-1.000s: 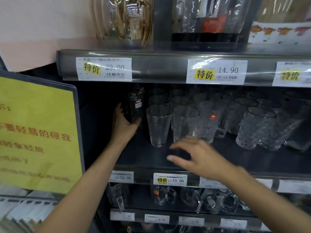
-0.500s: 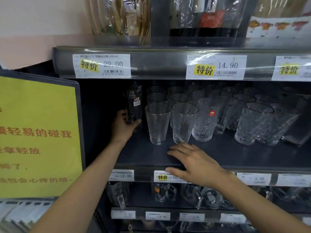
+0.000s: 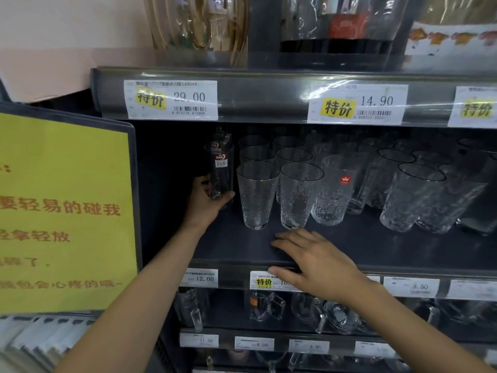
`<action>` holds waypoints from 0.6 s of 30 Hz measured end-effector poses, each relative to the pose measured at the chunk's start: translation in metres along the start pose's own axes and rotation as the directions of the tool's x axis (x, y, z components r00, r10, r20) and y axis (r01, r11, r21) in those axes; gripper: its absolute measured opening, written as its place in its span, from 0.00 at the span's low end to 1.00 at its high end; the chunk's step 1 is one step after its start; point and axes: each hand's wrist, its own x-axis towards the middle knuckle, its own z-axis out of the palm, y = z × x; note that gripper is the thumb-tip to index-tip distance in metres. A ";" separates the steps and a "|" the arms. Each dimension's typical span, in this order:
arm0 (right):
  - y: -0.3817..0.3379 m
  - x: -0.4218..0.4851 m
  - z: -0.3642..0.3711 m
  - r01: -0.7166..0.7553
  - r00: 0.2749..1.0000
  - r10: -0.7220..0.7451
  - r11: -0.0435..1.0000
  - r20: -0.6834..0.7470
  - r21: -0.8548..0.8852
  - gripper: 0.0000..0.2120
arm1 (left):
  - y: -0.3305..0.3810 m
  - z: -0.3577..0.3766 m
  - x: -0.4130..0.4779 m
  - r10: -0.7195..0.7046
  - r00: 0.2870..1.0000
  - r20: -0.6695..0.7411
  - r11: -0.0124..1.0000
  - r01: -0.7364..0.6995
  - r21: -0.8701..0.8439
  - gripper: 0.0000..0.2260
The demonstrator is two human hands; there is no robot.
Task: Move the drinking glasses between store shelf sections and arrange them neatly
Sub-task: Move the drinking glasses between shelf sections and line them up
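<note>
My left hand [image 3: 205,201] grips the base of a tall straight clear glass [image 3: 221,170] with a red sticker, at the far left of the dark middle shelf [image 3: 376,249]. To its right stand rows of textured tapered glasses; the two front ones are a gold-rimmed glass [image 3: 256,195] and its neighbour [image 3: 298,195]. A glass with a red logo [image 3: 334,191] leans further right. My right hand [image 3: 314,261] rests flat, fingers straight, on the shelf's front edge just below the two front glasses, holding nothing.
A yellow framed sign [image 3: 64,211] stands close on the left. Larger textured glasses [image 3: 411,197] fill the shelf's right side. The price rail [image 3: 357,103] of the upper shelf hangs just above the glass rims. Glass mugs [image 3: 269,305] sit on the shelf below.
My right hand came down from in front of the glasses and now lies flat on the shelf edge. My left hand has kept its hold on the tall glass, shifting it slightly.
</note>
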 end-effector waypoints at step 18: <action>0.000 -0.002 0.001 -0.003 1.000 0.002 1.000 -0.023 -0.002 0.33 | 0.001 -0.007 -0.005 -0.014 1.000 0.004 0.998 0.014 0.056 0.26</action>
